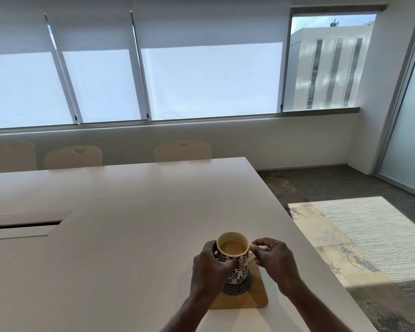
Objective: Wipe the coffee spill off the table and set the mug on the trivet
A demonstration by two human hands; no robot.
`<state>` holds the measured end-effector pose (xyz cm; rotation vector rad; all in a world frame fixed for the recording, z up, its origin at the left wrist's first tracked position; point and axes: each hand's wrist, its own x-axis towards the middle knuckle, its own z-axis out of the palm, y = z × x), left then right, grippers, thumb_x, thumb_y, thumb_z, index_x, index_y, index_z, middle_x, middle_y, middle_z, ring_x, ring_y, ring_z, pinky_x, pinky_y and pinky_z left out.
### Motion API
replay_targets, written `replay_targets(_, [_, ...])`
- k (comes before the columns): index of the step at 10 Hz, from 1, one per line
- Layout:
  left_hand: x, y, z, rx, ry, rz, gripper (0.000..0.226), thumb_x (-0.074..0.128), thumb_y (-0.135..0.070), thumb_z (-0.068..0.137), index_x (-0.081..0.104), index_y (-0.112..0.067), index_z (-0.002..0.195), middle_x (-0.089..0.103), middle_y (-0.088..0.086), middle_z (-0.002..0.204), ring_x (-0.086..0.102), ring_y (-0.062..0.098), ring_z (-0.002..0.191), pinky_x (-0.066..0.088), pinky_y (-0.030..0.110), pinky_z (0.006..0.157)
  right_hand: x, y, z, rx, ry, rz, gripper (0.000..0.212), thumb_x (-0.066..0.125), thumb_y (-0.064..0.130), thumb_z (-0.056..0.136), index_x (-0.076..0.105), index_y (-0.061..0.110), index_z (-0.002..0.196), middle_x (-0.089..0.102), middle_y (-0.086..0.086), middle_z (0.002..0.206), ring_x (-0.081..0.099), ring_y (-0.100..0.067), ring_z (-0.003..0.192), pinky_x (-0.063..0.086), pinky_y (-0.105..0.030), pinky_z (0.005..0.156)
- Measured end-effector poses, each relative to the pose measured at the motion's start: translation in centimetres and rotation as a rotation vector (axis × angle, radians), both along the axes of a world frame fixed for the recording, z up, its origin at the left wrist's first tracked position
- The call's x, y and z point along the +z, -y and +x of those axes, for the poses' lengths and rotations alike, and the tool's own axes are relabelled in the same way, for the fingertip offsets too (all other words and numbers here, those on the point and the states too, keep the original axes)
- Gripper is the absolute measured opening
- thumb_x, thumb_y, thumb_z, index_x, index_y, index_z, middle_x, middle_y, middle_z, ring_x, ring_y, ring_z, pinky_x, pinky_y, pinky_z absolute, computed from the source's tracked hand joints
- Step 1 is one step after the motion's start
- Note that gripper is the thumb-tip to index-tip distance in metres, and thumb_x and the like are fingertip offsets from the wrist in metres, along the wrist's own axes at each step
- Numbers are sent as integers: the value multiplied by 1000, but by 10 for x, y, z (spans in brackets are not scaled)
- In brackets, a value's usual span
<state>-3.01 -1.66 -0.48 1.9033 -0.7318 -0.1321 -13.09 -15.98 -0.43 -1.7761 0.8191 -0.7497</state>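
Note:
A cream mug (235, 262) with a dark leaf pattern holds milky coffee and stands over a round black-and-white trivet (241, 287), which lies on a square wooden board (252, 300). Whether the mug's base touches the trivet I cannot tell. My left hand (210, 269) is wrapped round the mug's left side, thumb across the front. On the mug's right, my right hand (273, 262) pinches the handle. No spill or cloth shows on the white table (130, 224).
The table's right edge runs close beside the board, with carpeted floor beyond it. A cable hatch (22, 225) is set into the table at the left. Three chairs, one of them (182, 150), stand along the far side under the windows.

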Motion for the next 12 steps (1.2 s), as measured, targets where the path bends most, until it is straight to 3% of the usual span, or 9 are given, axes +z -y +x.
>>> replay_targets(3, [-3,0,1,1,-5,4,74,79,-63,52,62,-28,115,73,-13,101,68,1,92,59,31,80,1,-2,-1,-11,-32,-78,21,75,20,83,70,38,73,73,11,67,73,-12,59,63,-38,63])
replay_targets(4, [-4,0,3,-6,2,14,73,79,-63,52,61,-29,114,72,-13,101,68,0,93,59,30,80,0,-2,0,-15,-35,-94,13,75,22,84,73,33,80,72,12,70,72,-10,58,63,-37,62])
replay_targets(5, [-4,0,3,-14,6,9,73,79,-64,52,61,-30,114,68,-19,93,66,-4,90,59,27,79,0,-2,0,-17,-39,-99,7,76,22,83,76,24,90,74,7,73,72,-9,58,63,-36,62])
replay_targets(7, [-4,0,4,-29,21,15,71,78,-66,51,60,-33,112,63,-26,88,65,-5,92,57,20,78,-2,1,-1,-8,-43,-79,12,76,23,83,77,20,95,77,-1,80,73,-12,62,63,-38,67])
replay_targets(8, [-5,-2,5,-51,34,37,73,75,-72,56,57,-34,116,65,-23,97,66,3,103,52,16,79,-4,3,-2,-1,-76,-136,20,74,26,85,75,20,104,78,-3,92,74,-10,72,62,-28,71])
replay_targets(9, [-10,-7,15,-39,159,125,91,47,-83,76,47,-19,140,60,-1,137,54,17,129,45,28,99,-6,10,-3,32,-167,-288,33,62,29,93,66,17,124,72,-8,118,70,-18,103,49,-21,83])
replay_targets(10, [-6,-13,22,5,268,172,93,28,-81,82,40,-14,146,52,8,146,46,20,136,37,32,109,-7,18,-5,26,-237,-379,38,54,30,98,59,13,131,65,-11,129,63,-24,117,48,-28,93])
replay_targets(12, [1,-14,54,67,440,313,81,21,-66,91,24,-15,153,30,8,160,22,20,149,16,36,122,-6,43,-4,-37,-459,-686,48,39,36,101,45,11,142,47,-15,147,40,-26,139,32,-35,114])
